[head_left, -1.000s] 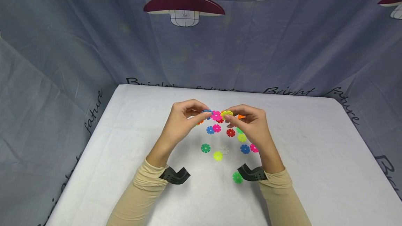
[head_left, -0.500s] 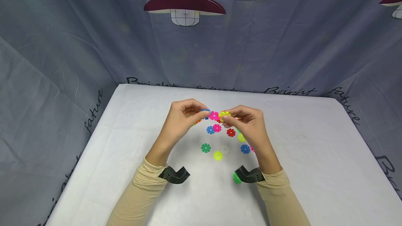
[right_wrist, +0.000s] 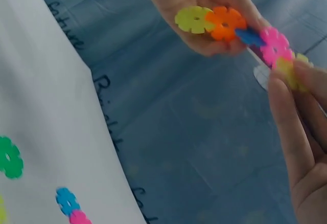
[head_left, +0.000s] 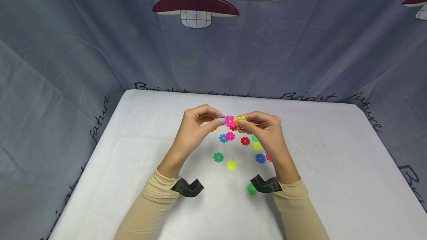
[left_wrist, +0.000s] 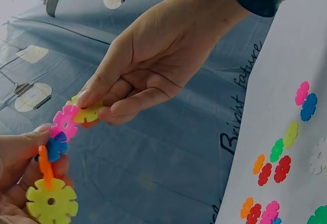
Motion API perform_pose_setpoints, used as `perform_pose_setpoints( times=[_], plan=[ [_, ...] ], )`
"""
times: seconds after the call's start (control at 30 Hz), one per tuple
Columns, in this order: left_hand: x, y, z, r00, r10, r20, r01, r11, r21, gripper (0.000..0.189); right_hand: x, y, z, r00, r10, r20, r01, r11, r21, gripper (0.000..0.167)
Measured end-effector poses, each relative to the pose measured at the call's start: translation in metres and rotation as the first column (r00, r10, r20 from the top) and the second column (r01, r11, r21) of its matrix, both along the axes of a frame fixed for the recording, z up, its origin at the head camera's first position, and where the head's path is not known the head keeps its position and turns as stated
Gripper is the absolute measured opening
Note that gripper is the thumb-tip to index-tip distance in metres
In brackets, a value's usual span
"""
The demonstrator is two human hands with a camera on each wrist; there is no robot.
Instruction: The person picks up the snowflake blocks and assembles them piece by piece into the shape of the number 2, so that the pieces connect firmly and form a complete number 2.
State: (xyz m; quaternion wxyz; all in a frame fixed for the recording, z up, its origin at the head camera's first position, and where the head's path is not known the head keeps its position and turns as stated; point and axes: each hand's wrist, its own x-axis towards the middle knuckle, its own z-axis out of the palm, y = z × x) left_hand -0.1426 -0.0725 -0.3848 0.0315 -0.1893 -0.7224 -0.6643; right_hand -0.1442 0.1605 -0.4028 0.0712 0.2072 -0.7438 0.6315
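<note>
A chain of toothed plastic snowflake discs hangs between the two hands above the table. My left hand (head_left: pixel 191 127) pinches its blue disc (left_wrist: pixel 57 147) between thumb and fingers. On the outer side of the blue one, an orange disc (right_wrist: pixel 225 24) and a lime-yellow disc (right_wrist: pixel 193 19) trail along the left palm. Toward the right comes a pink disc (head_left: pixel 230 121), set edge to edge with a second yellow disc (head_left: pixel 241 119). That yellow disc is pinched by the thumb and fingers of my right hand (head_left: pixel 268 127), which partly cover it.
Loose and joined discs are scattered on the white table (head_left: pixel 333 166) below the hands, among them a green disc (head_left: pixel 218 157), a red disc (head_left: pixel 245 141), a blue disc (head_left: pixel 260 158) and a clear disc (head_left: pixel 238 159). A printed grey curtain (head_left: pixel 267 47) surrounds the table.
Both hands shift slightly left, then back right, with the chain between them. The yellow disc at the right hand tilts to face the head camera, then turns flatter again.
</note>
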Motion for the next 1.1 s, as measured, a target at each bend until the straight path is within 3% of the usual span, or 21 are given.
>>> perform_pose_setpoints(
  times=[0.13, 0.23, 0.33, 0.47, 0.57, 0.87, 0.93, 1.0, 1.1],
  plan=[
    [0.001, -0.001, 0.001, 0.997, -0.022, -0.073, 0.018, 0.998, -0.054, 0.016, -0.001, 0.008, 0.0, 0.998, 0.063, 0.001, -0.063, 0.998, 0.014, 0.018],
    [0.001, -0.004, 0.002, 0.996, -0.052, -0.07, 0.043, 0.991, -0.13, 0.024, -0.001, 0.01, 0.0, 0.992, 0.125, 0.024, -0.126, 0.991, 0.04, 0.022],
    [0.0, -0.005, 0.002, 0.993, -0.115, -0.01, 0.11, 0.971, -0.214, 0.025, -0.002, 0.008, -0.001, 0.983, 0.17, 0.068, -0.175, 0.981, 0.086, 0.022],
    [-0.001, -0.003, 0.0, 0.976, -0.186, 0.11, 0.209, 0.941, -0.266, 0.017, -0.002, 0.002, -0.004, 0.973, 0.176, 0.146, -0.194, 0.974, 0.117, 0.019],
    [-0.002, -0.003, 0.0, 0.972, -0.181, 0.149, 0.216, 0.936, -0.279, 0.014, -0.002, -0.001, -0.004, 0.97, 0.161, 0.185, -0.184, 0.976, 0.119, 0.018],
    [-0.004, -0.003, 0.001, 0.979, -0.129, 0.159, 0.176, 0.926, -0.335, 0.011, -0.004, 0.008, -0.003, 0.97, 0.118, 0.212, -0.159, 0.969, 0.191, 0.024],
    [-0.004, -0.003, 0.001, 0.978, -0.117, 0.172, 0.17, 0.927, -0.333, 0.012, -0.008, 0.014, -0.006, 0.973, 0.063, 0.22, -0.125, 0.951, 0.282, 0.026],
    [-0.004, -0.003, 0.0, 0.978, -0.102, 0.184, 0.159, 0.929, -0.334, 0.014, -0.015, 0.019, -0.015, 0.973, -0.005, 0.233, -0.092, 0.91, 0.404, 0.03],
    [-0.004, -0.005, -0.001, 0.977, -0.088, 0.194, 0.15, 0.932, -0.331, 0.016, -0.026, 0.022, -0.034, 0.958, -0.102, 0.268, -0.081, 0.8, 0.595, 0.037]
  ],
)
